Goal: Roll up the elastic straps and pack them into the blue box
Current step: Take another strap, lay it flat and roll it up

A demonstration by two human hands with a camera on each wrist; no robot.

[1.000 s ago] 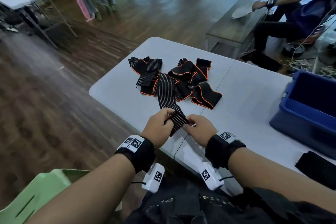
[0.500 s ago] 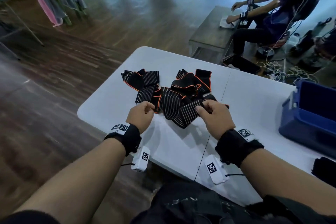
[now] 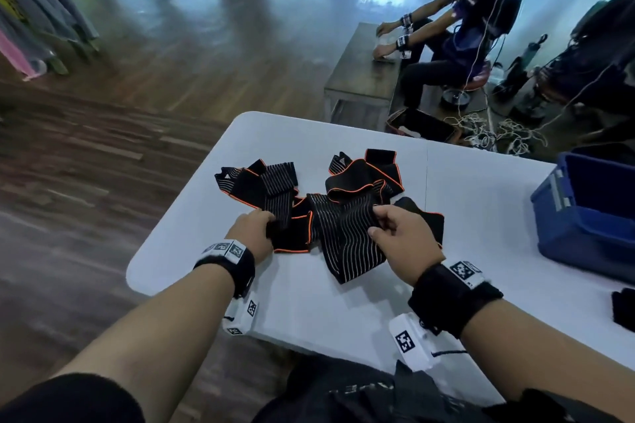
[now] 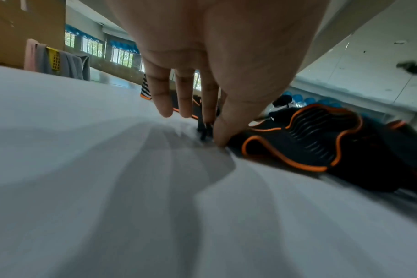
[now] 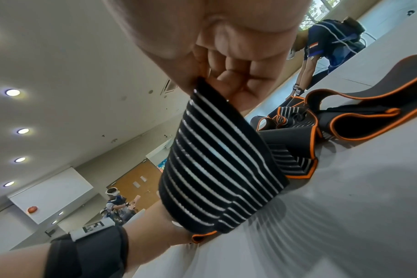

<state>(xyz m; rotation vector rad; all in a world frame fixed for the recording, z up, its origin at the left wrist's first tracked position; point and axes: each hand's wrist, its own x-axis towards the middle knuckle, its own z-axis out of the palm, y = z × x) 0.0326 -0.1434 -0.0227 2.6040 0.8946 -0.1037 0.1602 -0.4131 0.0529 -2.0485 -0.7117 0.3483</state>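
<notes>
Several black elastic straps with orange edging and thin white stripes lie in a tangled pile [image 3: 360, 178] on the white table [image 3: 309, 302]. My right hand [image 3: 378, 220] pinches a striped strap [image 3: 343, 237] between thumb and curled fingers; the right wrist view shows that strap [image 5: 217, 165] hanging from the pinch. My left hand [image 3: 264, 227] pinches the end of another strap [image 3: 278, 196] at the pile's left side, thumb tip pressed down on the fabric [image 4: 207, 129]. The blue box [image 3: 591, 213] stands at the table's right edge, apart from both hands.
A dark cloth item [image 3: 623, 309] lies at the right edge of the table. Beyond the table another person [image 3: 457, 34] sits at a low bench [image 3: 364, 69], with cables on the wooden floor. The table's near left corner is close to my left wrist.
Both hands moved forward from the table's near edge and spread apart. The striped strap they held together is now bunched on the pile under my right hand; my left hand pinches a different strap end.
</notes>
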